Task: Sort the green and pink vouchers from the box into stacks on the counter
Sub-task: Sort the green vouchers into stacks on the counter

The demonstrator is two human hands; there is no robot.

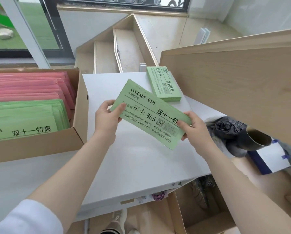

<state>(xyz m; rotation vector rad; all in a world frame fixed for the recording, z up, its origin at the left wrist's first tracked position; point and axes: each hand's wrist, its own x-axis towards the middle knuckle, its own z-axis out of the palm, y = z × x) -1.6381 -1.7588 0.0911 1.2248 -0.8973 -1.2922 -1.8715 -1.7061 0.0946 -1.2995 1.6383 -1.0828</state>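
Observation:
A bundle of green vouchers [146, 114] printed with black text hangs tilted above the white counter [128, 162]. My left hand [107, 118] grips its upper left end and my right hand [194, 126] grips its lower right end. A stack of green vouchers [163, 83] lies on the counter's far edge, beyond the bundle. At the left stands an open cardboard box [79, 125] with pink vouchers [28, 86] in its far half and green vouchers [25, 119] in its near half.
A tall wooden panel [234, 78] rises right of the counter. Below it lie a black plastic bag [225, 127], a dark cup [257, 137] and a white-and-blue box [271, 159]. Wooden stairs [117, 48] descend beyond the counter. An open carton [197, 210] sits under the counter's near edge.

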